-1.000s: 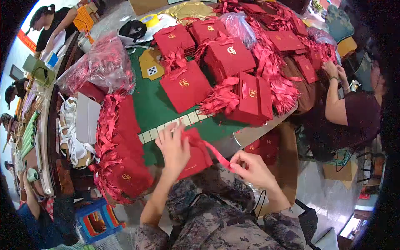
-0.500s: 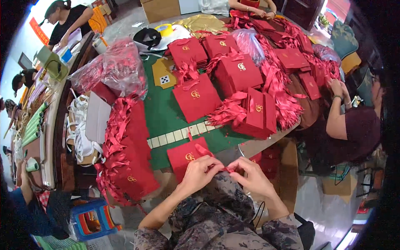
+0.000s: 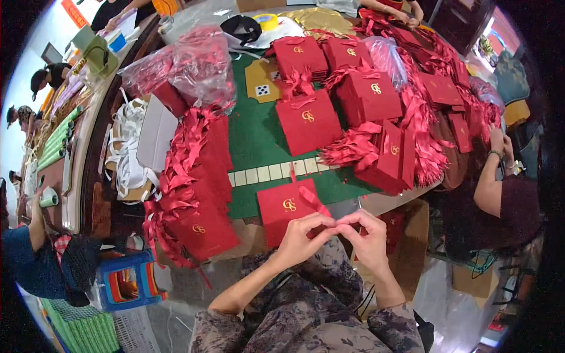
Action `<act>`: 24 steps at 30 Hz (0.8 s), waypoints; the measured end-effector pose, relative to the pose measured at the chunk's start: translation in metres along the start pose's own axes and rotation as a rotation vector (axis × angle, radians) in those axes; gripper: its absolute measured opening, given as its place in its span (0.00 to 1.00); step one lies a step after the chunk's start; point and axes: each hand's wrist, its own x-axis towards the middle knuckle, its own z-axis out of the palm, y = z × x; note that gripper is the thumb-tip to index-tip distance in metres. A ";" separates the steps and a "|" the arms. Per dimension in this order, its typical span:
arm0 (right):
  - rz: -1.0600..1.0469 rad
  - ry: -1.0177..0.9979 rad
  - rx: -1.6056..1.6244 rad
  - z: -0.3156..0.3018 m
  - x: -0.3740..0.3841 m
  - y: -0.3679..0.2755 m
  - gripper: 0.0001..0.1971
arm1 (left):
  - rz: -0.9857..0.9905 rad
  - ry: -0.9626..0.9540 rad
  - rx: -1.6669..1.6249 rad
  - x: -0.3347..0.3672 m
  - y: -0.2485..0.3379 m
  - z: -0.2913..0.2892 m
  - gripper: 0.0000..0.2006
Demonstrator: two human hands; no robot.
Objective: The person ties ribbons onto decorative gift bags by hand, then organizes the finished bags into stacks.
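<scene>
Evidently, the red bag [image 3: 281, 215] lies flat, front up, at the near edge of the green-topped desk [image 3: 253, 138] because that leaves its ribbon [image 3: 315, 202] within reach of both hands. Its lower part reaches past the edge; what supports it there I cannot tell. The left hand [image 3: 306, 240] and the right hand [image 3: 368, 240] meet over the lap, thumbs and fingers closed in a pinch on the ribbon's end, though the fingertips hide the very tip. Meeting that close probably gives fine control of a slippery strip. Beyond lies a row of cream tiles [image 3: 271, 172]. More red bags [image 3: 200, 226] lie overlapped at the left, their ribbons [image 3: 182, 159] turned to one side, likely to keep them from tangling.
</scene>
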 end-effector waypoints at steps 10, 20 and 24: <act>0.068 -0.037 0.315 0.013 0.011 0.009 0.07 | 0.094 0.147 0.232 0.012 0.004 -0.021 0.13; -0.084 -0.221 -0.163 0.050 0.031 0.017 0.14 | -0.088 0.239 0.937 0.003 -0.046 -0.095 0.18; 0.003 -0.128 -0.123 0.083 0.038 0.034 0.07 | -0.061 0.221 0.902 0.009 -0.038 -0.090 0.15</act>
